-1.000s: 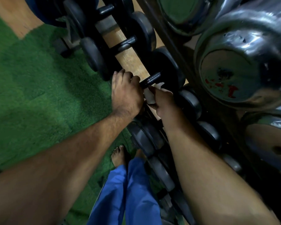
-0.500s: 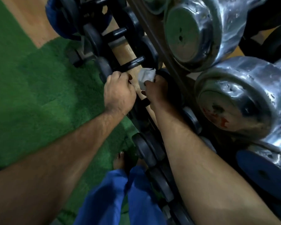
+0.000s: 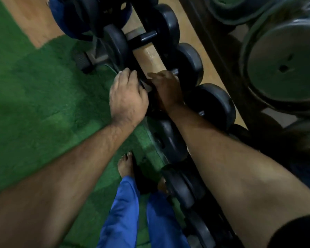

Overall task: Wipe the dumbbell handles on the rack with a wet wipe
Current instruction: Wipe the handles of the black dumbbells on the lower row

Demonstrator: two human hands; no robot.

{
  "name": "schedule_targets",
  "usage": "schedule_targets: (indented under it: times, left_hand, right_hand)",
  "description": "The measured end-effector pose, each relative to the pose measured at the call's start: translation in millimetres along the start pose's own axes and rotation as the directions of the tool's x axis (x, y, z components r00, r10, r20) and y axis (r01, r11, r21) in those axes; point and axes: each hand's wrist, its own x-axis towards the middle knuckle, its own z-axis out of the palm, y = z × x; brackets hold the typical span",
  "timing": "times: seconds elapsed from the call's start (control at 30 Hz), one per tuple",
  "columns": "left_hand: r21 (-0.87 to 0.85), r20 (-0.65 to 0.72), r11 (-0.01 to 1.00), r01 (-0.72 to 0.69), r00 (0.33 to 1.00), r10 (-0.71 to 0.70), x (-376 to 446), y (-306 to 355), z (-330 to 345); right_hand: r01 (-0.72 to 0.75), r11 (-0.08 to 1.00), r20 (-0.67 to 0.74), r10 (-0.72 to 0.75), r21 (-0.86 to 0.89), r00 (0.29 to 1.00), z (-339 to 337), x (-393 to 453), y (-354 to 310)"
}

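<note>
Two hands sit close together on one black dumbbell: my left hand (image 3: 128,99) grips its near end, my right hand (image 3: 166,90) curls over the handle (image 3: 174,71). I should rub slowly along the whole bar (the wipe is hidden, so I can't tell it's there).

open green turf (image 3: 34,104) left of rack, black dumbbell heads (image 3: 188,63) packed tight, chrome dumbbells (image 3: 283,63) crowding right

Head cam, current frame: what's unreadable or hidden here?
- Wet wipe: not visible in the head view; if held, the right hand covers it.
- Dumbbell handle under that hand: only a short stub shows past the fingers.
- Left hand: fingers curl over the rack's front edge; what they grip is hidden behind them.
- Chrome dumbbells: motion blur, markings unreadable, cut by the right edge.
</note>
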Motion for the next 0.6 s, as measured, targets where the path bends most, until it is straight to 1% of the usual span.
schedule_targets:
  times: [0.07, 0.13, 0.2, 0.27, 0.33, 0.37, 0.43, 0.53, 0.6]
  left_hand:
    - [-0.007, 0.002, 1.000, 0.000, 1.000, 0.000, -2.3, 0.3, -1.4]
    - [-0.003, 0.016, 1.000, 0.024, 1.000, -0.024, -1.5, 2.8, -3.4]
    - [-0.005, 0.015, 1.000, 0.028, 0.999, -0.028, 3.8, 5.3, -4.2]
    - [-0.007, 0.008, 1.000, 0.021, 1.000, -0.021, 9.6, 5.3, -2.1]
    - [-0.002, 0.020, 1.000, 0.015, 1.000, -0.014, 13.6, 4.1, 1.7]
    - [0.003, 0.026, 1.000, 0.014, 1.000, -0.014, 15.9, 4.3, 4.1]
    - [0.009, 0.026, 1.000, 0.027, 0.999, -0.027, 20.1, 5.5, 7.5]
    - [-0.006, 0.021, 0.998, 0.068, 0.997, -0.068, 23.3, 8.7, 12.8]
    - [-0.026, 0.001, 0.996, 0.089, 0.996, -0.089, 21.0, 11.5, 18.0]
  right_hand:
    - [0.109, 0.993, 0.130, -0.102, -0.043, 0.986, -0.4, 0.0, 2.7]
    - [0.150, 0.988, 0.164, -0.142, -0.036, 0.976, -5.1, 0.0, 6.6]
    - [0.171, 0.985, 0.138, -0.174, 0.032, 0.975, -7.5, -2.1, 14.2]
    - [0.186, 0.973, 0.072, -0.197, 0.138, 0.978, -5.8, -5.2, 20.6]
    - [0.169, 0.961, -0.022, -0.168, 0.220, 0.986, -6.3, -5.7, 20.8]
    - [0.146, 0.963, -0.051, -0.138, 0.227, 0.989, -6.7, -5.3, 19.1]
    - [0.104, 0.976, -0.031, -0.100, 0.192, 0.995, -7.2, -4.1, 13.0]
    - [0.189, 0.979, -0.003, -0.189, 0.074, 0.982, 2.0, -4.2, 10.4]
    - [0.217, 0.976, 0.022, -0.217, 0.010, 0.976, 8.4, -3.2, 12.3]
